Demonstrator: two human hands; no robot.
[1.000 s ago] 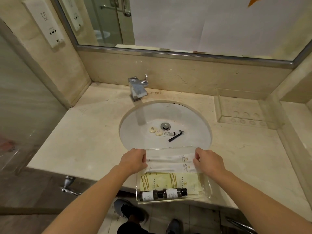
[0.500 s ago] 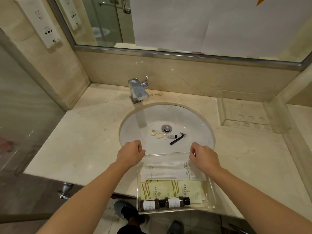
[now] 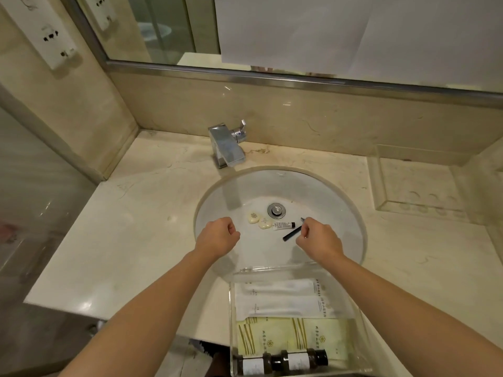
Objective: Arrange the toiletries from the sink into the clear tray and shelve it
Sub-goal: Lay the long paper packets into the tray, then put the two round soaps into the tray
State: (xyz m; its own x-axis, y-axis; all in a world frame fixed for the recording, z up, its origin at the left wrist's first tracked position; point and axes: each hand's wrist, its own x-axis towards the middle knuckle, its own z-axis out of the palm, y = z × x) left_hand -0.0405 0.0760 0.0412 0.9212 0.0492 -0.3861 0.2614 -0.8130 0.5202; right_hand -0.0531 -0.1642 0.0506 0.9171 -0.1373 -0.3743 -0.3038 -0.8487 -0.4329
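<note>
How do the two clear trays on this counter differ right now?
The near tray holds white packets, yellow sachets and two dark bottles; the far tray holds nothing visible. The near tray sits at the counter's front edge below the sink; the far tray sits by the back wall. Both are transparent.

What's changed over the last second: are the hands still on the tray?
Both hands let go of the clear tray and moved forward into the sink. The right hand now pinches the black razor; the left hand holds nothing. Soaps and small tube stayed put.
</note>
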